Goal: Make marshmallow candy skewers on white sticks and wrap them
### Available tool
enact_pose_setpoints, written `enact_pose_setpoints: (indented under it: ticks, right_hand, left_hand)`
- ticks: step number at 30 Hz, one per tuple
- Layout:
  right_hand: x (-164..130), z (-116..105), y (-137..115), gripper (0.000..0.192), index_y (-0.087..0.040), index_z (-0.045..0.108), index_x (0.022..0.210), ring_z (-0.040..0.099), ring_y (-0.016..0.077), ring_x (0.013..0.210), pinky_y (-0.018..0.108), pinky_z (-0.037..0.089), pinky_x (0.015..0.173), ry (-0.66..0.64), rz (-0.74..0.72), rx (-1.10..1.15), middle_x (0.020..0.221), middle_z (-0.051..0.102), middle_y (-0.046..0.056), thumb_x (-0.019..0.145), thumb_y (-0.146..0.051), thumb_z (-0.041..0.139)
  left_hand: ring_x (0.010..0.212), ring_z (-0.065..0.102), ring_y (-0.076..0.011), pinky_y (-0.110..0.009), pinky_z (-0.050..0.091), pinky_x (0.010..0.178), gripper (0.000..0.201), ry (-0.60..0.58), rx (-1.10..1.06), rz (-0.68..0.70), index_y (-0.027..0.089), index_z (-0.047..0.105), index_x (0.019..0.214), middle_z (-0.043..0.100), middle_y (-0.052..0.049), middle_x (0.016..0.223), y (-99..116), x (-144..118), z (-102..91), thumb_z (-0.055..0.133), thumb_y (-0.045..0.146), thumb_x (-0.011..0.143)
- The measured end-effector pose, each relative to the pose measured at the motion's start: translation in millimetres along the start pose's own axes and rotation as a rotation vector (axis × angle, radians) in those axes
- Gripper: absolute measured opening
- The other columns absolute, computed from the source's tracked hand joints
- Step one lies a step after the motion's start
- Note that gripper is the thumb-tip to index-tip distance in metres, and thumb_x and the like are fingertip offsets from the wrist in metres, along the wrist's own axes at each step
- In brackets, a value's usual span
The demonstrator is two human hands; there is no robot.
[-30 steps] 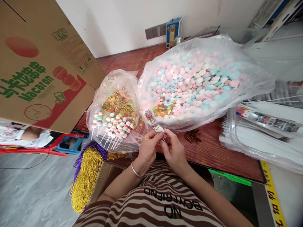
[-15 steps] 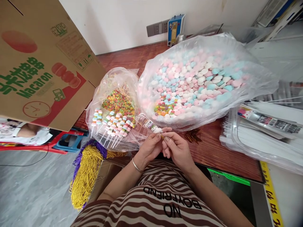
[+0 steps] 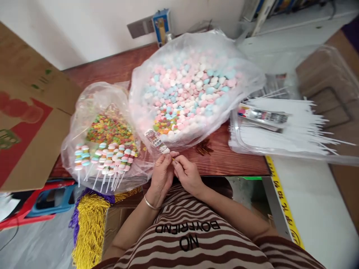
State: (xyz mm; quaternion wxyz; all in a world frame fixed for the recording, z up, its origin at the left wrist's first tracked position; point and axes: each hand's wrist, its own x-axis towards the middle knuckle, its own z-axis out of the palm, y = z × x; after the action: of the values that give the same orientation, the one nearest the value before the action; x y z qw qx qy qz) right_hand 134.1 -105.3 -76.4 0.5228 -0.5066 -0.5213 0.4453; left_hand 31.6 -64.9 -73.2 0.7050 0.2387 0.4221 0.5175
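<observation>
your left hand (image 3: 162, 173) pinches the end of a printed packet (image 3: 155, 140), which juts out before the large bag (image 3: 193, 44) of pastel candies. your right hand (image 3: 188, 175) grips a thin gold tie (image 3: 173, 158) between thumb and forefinger. candy sticks (image 3: 112, 156) lie leftward.

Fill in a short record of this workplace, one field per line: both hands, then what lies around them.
Left hand: pinching the end of a printed packet
Right hand: fingertips on a thin gold strip at the same end
Small bag: clear, holding coloured rings
Skewers: candy on white sticks, at the small bag's near side
Large bag: pink, white and blue discs
Table: reddish; loose gold strips near the large bag
Tray: clear, with bare sticks and printed wrappers
</observation>
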Motion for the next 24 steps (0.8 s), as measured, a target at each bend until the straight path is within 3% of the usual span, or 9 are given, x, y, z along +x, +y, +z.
enact_pose_setpoints:
  ticks: [4,7,10,13,18,24]
  right_hand:
    - [-5,-39,0,0.029,-0.022,0.064,0.087,0.062,0.015,0.073,0.026,0.045,0.072,-0.131,-0.06,-0.267,0.078,0.068,0.0,0.106,-0.033,0.045]
    - [-14,-84,12,0.025,-0.02,0.07,0.096,0.067,0.0199,0.092,0.029,0.046,0.082,0.081,0.015,-0.649,0.098,0.074,0.006,0.105,-0.029,0.048]
    - [-13,-115,27,0.025,-0.018,0.071,0.103,0.067,0.0228,0.089,0.031,0.044,0.074,0.265,0.239,-0.982,0.102,0.073,0.01,0.104,-0.025,0.047]
    - [0,-119,35,0.026,-0.019,0.071,0.111,0.065,0.0218,0.085,0.029,0.04,0.067,0.254,0.352,-1.114,0.106,0.072,0.01,0.105,-0.027,0.047]
    - [25,-107,37,0.031,-0.022,0.067,0.126,0.062,0.0207,0.089,0.029,0.032,0.057,0.207,0.321,-1.204,0.117,0.064,0.01,0.103,-0.019,0.045]
    - [34,-111,43,0.023,-0.016,0.07,0.104,0.058,0.0186,0.079,0.029,0.031,0.056,0.187,0.27,-1.26,0.111,0.064,0.011,0.102,-0.019,0.048]
  left_hand:
    - [0.085,0.073,-0.0157,-0.028,0.06,0.085,0.033,-0.042,0.046,0.014,0.017,0.076,0.073,0.077,-0.003,0.085,14,0,-5.9,0.098,0.036,0.057]
    - [0.084,0.074,-0.0146,-0.031,0.061,0.091,0.032,-0.045,0.058,0.094,0.018,0.073,0.069,0.075,0.001,0.081,33,3,-16.1,0.098,0.033,0.058]
    - [0.08,0.073,-0.0133,-0.029,0.062,0.087,0.03,-0.066,0.084,0.136,0.017,0.073,0.067,0.073,0.001,0.078,42,3,-20.9,0.097,0.033,0.06]
    - [0.077,0.071,-0.013,-0.027,0.062,0.082,0.029,-0.092,0.095,0.127,0.018,0.075,0.07,0.072,0.001,0.076,36,2,-17.8,0.097,0.035,0.061]
    - [0.075,0.07,-0.0127,-0.026,0.06,0.078,0.029,-0.092,0.106,0.097,0.018,0.077,0.072,0.072,0.0,0.076,22,0,-16.2,0.096,0.037,0.062]
    - [0.073,0.069,-0.0127,-0.025,0.06,0.075,0.028,-0.075,0.142,0.118,0.019,0.078,0.072,0.072,-0.002,0.076,21,1,-23.2,0.095,0.04,0.063]
